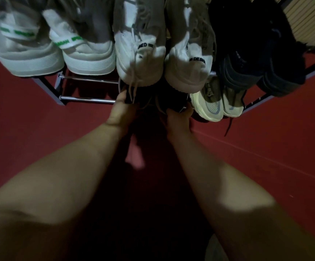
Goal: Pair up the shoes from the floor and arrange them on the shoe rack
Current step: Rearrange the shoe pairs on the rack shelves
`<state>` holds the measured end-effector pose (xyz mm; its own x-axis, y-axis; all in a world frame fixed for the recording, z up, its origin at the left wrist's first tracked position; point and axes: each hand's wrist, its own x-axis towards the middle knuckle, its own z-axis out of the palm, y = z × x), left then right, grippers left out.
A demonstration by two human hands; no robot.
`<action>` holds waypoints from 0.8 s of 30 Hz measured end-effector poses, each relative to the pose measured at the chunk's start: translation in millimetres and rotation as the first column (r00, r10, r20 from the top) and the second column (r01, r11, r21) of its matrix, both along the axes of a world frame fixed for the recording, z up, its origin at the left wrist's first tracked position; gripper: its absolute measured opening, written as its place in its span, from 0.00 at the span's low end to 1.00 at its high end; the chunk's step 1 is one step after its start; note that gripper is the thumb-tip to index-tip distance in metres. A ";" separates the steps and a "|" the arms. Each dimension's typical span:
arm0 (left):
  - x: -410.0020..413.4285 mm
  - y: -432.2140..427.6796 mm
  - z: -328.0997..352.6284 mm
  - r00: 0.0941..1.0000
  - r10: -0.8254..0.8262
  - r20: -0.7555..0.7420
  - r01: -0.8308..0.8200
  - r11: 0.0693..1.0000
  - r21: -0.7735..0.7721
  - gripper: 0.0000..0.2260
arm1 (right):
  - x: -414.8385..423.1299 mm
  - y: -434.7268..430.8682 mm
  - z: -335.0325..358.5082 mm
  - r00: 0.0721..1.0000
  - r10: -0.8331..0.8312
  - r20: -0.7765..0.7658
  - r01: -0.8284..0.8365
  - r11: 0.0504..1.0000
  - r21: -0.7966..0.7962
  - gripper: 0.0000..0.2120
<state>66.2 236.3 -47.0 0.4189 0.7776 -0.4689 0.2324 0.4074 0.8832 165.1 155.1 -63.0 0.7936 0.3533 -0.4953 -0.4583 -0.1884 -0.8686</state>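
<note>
A pair of dark shoes [153,99] sits on the lower tier of the shoe rack [88,99], mostly hidden under the top row. My left hand [121,108] grips the left dark shoe's heel. My right hand [179,114] grips the right dark shoe's heel. On the top tier stand white shoes with green heel tabs [55,53], white shoes with black heel tabs [164,63] and dark shoes [260,72]. Pale yellowish shoes [217,104] rest on the lower tier, just right of my right hand.
The red floor [30,119] spreads all round the rack. The rack's chrome bars [88,79] show bare at the lower left. A loose dark lace [229,127] hangs from the lower tier onto the floor at the right.
</note>
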 end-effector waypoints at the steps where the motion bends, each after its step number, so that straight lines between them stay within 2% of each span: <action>1: -6.0 -0.5 -0.3 1.000 0.011 0.021 -0.011 1.000 -0.020 0.22 | -6.3 -0.2 1.4 1.000 0.004 0.003 -0.004 1.000 0.007 0.32; 5: -45.0 -9.8 -3.3 0.962 0.216 0.169 -0.182 0.963 -0.197 0.30 | -43.6 -2.8 -5.2 0.997 0.073 -0.004 -0.073 0.997 0.019 0.36; 9: -86.7 -19.2 -8.9 0.978 0.192 0.080 -0.182 0.975 -0.125 0.35 | -77.6 -9.8 -10.3 0.974 0.207 -0.092 -0.199 0.976 0.082 0.41; 13: -119.9 -18.8 -4.9 0.975 0.222 -0.002 -0.219 0.958 -0.185 0.40 | -101.8 -15.9 -9.7 0.931 0.337 -0.137 -0.337 0.941 0.023 0.55; 14: -125.3 -18.2 -2.3 0.978 0.208 -0.011 -0.206 0.959 -0.194 0.39 | -103.2 -18.0 -9.0 0.919 0.366 -0.147 -0.369 0.929 0.009 0.55; 16: -131.1 -16.5 2.6 0.986 0.165 -0.037 -0.170 0.966 -0.195 0.37 | -98.0 -21.4 -7.2 0.904 0.391 -0.174 -0.397 0.918 0.001 0.45; 19: -132.3 -15.9 13.8 0.987 0.126 -0.104 -0.142 0.976 -0.166 0.37 | -78.0 -16.2 -9.4 0.925 0.294 -0.241 -0.303 0.953 0.000 0.30; 22: -134.5 -13.0 3.3 0.966 0.037 -0.254 -0.064 0.993 -0.098 0.43 | -64.7 -7.2 -7.5 0.921 0.253 -0.297 -0.259 0.966 0.020 0.28; 24: -135.4 -9.5 -11.6 0.963 0.057 -0.263 -0.086 0.991 -0.100 0.43 | -60.5 -3.9 -8.2 0.912 0.295 -0.285 -0.308 0.951 -0.002 0.28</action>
